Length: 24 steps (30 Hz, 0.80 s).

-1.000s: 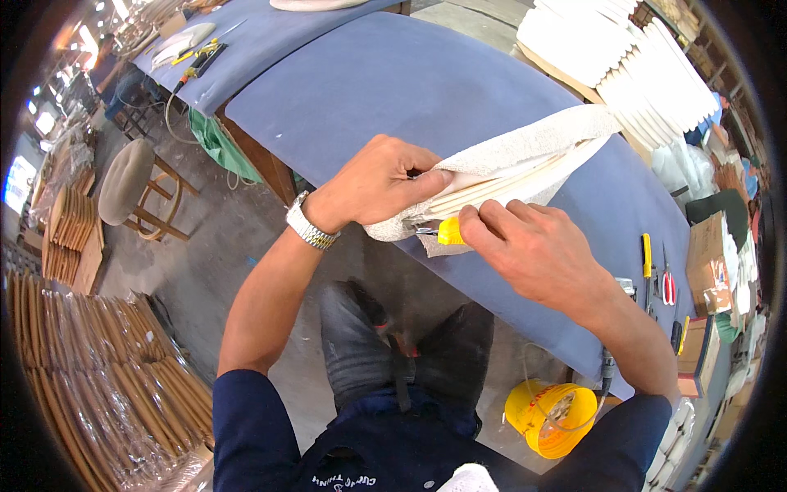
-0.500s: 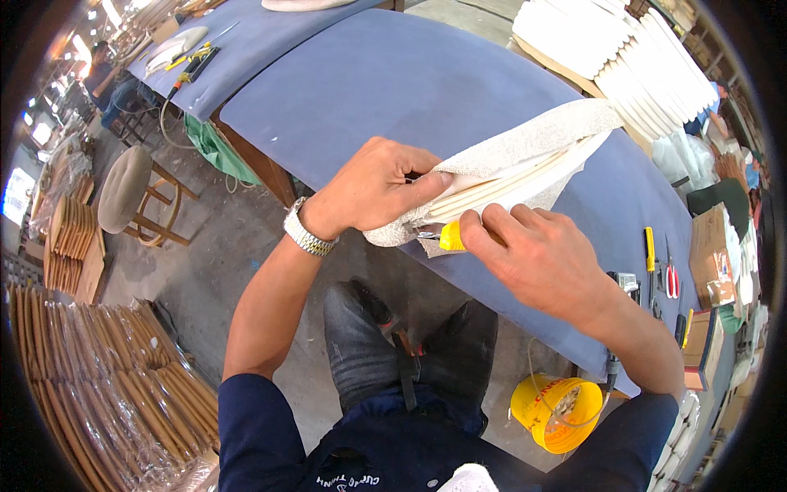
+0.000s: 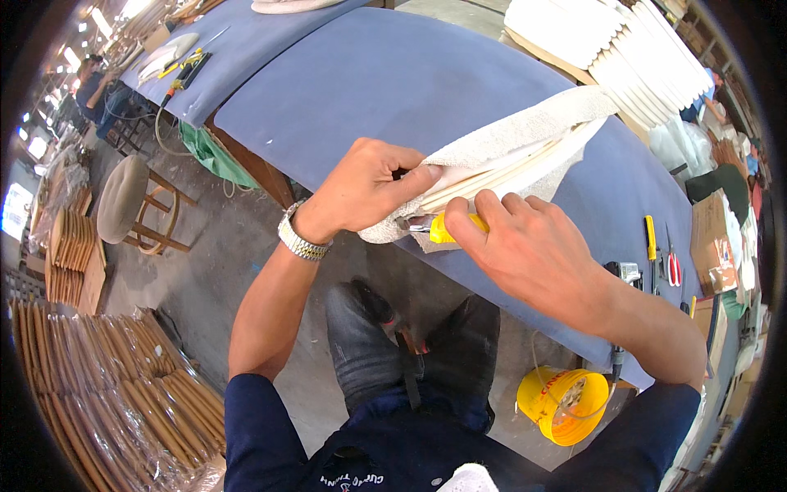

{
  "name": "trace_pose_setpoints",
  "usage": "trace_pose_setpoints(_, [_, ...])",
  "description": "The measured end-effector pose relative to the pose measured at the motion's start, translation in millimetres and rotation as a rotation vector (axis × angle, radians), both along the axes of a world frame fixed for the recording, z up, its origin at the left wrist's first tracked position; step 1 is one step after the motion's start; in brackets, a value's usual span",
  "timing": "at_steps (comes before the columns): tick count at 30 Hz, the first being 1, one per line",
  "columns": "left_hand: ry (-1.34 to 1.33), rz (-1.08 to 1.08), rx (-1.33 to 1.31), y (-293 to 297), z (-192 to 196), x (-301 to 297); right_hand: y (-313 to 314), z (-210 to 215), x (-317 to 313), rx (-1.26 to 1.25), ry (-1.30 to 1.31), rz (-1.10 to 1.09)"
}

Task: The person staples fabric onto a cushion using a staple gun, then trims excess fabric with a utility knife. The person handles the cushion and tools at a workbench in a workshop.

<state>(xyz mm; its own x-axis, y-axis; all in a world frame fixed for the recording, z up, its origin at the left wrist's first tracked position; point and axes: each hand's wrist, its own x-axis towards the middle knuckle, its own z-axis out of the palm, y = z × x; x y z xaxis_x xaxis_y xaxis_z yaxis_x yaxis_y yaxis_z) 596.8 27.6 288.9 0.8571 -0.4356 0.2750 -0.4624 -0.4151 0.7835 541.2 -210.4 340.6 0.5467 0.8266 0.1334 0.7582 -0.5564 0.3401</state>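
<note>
Across the blue table's near edge lies a flat cushion (image 3: 525,138), wrapped in off-white fabric, with layered pale edges showing along its side. My left hand (image 3: 373,182) grips its near left end, thumb pressed on the folded fabric. In my right hand (image 3: 525,246) is a yellow cutter knife (image 3: 441,229), held with bent fingers. Its metal tip meets the fabric just below my left hand; how deep the blade goes is hidden.
The blue table (image 3: 344,90) extends ahead. White seat pads (image 3: 648,66) are stacked at far right. Hand tools lie at right, including red-handled scissors (image 3: 674,269). A yellow bucket (image 3: 534,402) stands below. At left are a padded stool (image 3: 123,195) and wrapped brown pieces (image 3: 106,394).
My right hand and the knife have moved slightly left, and more of the metal tip shows. My left hand keeps its hold on the cushion. The whole view has shifted a little.
</note>
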Motion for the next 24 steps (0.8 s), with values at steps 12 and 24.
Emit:
trace_pose_setpoints(12, [-0.021, -0.041, 0.032, -0.5, 2.7, -2.1, -9.2, -6.2, 6.9, 0.039, 0.017, 0.026])
trace_pose_setpoints(24, [0.082, 0.012, -0.049, -4.5, 2.2, 2.7, -26.2, -1.3, 31.6, 0.03, 0.183, 0.069])
